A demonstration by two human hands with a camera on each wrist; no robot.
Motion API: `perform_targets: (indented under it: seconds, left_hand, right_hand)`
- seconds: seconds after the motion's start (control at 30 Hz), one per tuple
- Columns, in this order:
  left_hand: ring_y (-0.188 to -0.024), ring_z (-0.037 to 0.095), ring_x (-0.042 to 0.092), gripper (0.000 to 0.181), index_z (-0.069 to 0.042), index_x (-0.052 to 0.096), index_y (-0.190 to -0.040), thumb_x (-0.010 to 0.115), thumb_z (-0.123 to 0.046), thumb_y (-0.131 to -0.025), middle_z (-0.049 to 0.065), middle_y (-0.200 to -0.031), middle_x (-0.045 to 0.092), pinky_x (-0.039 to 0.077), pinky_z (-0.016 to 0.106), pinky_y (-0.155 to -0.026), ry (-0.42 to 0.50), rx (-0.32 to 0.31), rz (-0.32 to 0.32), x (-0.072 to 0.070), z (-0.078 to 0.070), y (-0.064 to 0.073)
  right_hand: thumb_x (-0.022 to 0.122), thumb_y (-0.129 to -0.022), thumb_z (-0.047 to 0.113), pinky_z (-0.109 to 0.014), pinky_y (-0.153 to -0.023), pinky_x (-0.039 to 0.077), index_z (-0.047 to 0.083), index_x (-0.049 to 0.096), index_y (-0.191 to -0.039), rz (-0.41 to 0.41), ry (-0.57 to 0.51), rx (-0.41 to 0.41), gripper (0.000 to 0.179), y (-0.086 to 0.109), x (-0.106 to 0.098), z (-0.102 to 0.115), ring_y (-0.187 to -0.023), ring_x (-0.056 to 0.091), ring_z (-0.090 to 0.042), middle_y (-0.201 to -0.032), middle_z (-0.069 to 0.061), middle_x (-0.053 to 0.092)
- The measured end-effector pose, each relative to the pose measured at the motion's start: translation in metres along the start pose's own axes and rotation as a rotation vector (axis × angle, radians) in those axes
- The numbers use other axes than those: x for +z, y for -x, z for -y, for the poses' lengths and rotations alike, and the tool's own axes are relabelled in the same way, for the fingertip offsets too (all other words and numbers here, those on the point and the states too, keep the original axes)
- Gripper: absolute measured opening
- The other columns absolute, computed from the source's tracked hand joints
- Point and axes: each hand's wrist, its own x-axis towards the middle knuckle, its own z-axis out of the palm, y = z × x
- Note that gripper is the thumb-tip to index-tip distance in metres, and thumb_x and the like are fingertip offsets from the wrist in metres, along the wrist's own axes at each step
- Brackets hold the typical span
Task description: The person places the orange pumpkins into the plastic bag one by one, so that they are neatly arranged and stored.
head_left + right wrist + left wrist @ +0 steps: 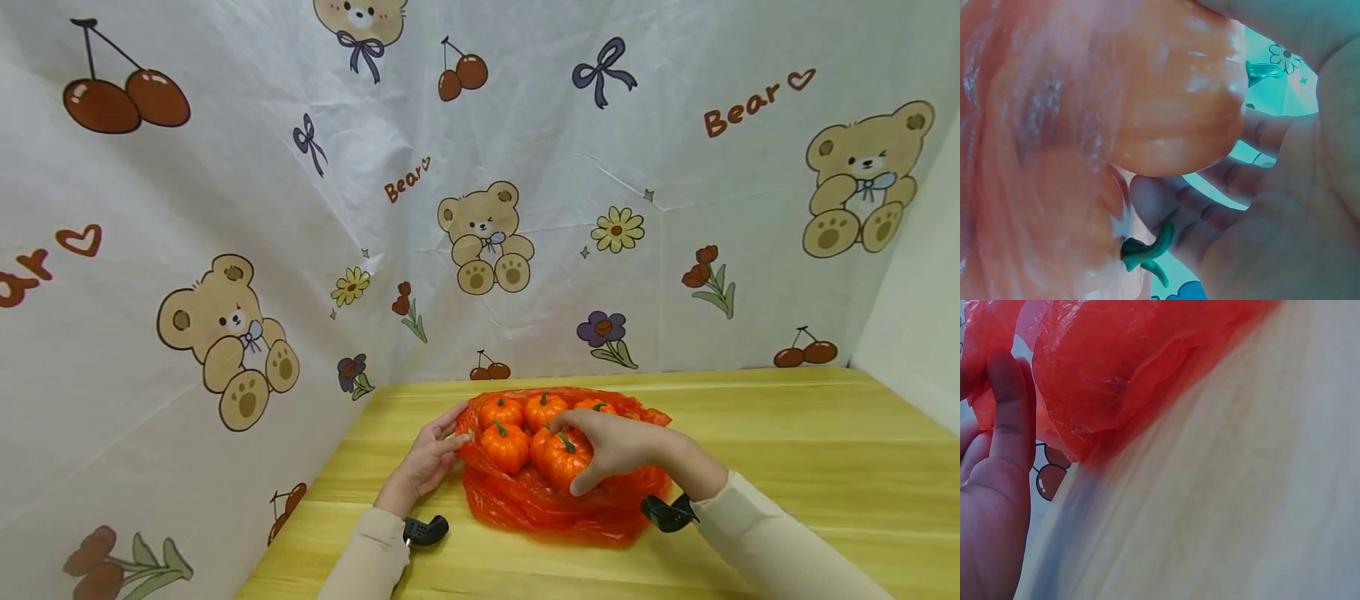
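A crinkled red plastic bag [525, 510] sits on the table, its mouth spread wide around several small orange pumpkins [505, 447] with green stems. At the bag's left edge my left hand [429, 457] holds the rim; in the left wrist view the thin red film [1104, 369] runs between its thumb and fingers. My right hand [618, 442] reaches in from the right and grips the front pumpkin [564, 461], thumb on the near side, fingers over the far side. From the right wrist, that pumpkin [1179, 119] shows between thumb and fingers, beside another green stem [1147, 250].
The bag stands on a light wooden table [765, 467], with bare wood to its right and in front. Behind and to the left hangs a white cloth [555, 158] printed with bears, cherries and flowers. A black wrist mount [426, 531] sits at the left cuff.
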Motion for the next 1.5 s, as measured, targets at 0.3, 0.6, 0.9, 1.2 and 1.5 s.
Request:
perform_targets:
  seconds: [0.3,0.6,0.9,1.2,1.5]
  left_hand:
    - [-0.141,0.025,0.049,0.071,-0.007,0.024,-0.164,0.056,0.005,-0.101,0.021,-0.169,0.024,0.056,0.024,-0.1,-0.003,-0.001,-0.013,0.0,-0.003,-0.001]
    - [-0.142,0.025,0.048,0.071,-0.008,0.025,-0.164,0.057,0.004,-0.101,0.02,-0.169,0.024,0.056,0.026,-0.102,0.0,-0.009,-0.005,-0.002,0.0,-0.002]
    - [-0.141,0.025,0.048,0.071,-0.007,0.023,-0.164,0.055,0.005,-0.102,0.022,-0.169,0.021,0.056,0.026,-0.101,-0.002,0.003,0.009,-0.002,0.0,-0.001]
    - [-0.144,0.028,0.046,0.072,-0.008,0.025,-0.164,0.059,0.002,-0.101,0.022,-0.169,0.023,0.056,0.026,-0.101,-0.002,-0.003,0.006,-0.002,0.002,0.001]
    - [-0.141,0.026,0.049,0.073,-0.006,0.023,-0.164,0.057,0.004,-0.101,0.023,-0.169,0.021,0.056,0.025,-0.1,0.009,-0.002,0.003,0.0,-0.001,0.0]
  right_hand:
    - [0.091,-0.071,0.034,-0.046,-0.096,0.05,0.021,0.058,-0.131,0.017,0.05,-0.012,0.069,0.0,0.0,0.002,-0.112,0.052,-0.021,-0.124,0.002,0.056]
    - [0.094,-0.069,0.033,-0.044,-0.091,0.051,0.022,0.06,-0.132,0.047,0.062,0.016,0.072,0.0,0.004,0.005,-0.106,0.054,-0.02,-0.125,0.002,0.059]
    - [0.096,-0.069,0.032,-0.04,-0.087,0.051,0.019,0.062,-0.13,0.064,0.065,0.034,0.072,0.001,0.003,0.007,-0.099,0.055,-0.018,-0.113,0.007,0.059]
    - [0.097,-0.067,0.032,-0.039,-0.094,0.052,0.018,0.068,-0.124,0.092,0.032,-0.004,0.066,0.0,0.008,0.001,-0.106,0.056,-0.018,-0.116,0.01,0.064]
    - [0.089,-0.076,0.038,-0.03,-0.083,0.052,0.025,0.073,-0.107,-0.007,0.046,-0.072,0.038,-0.001,0.006,-0.01,-0.095,0.059,-0.017,-0.102,0.013,0.068]
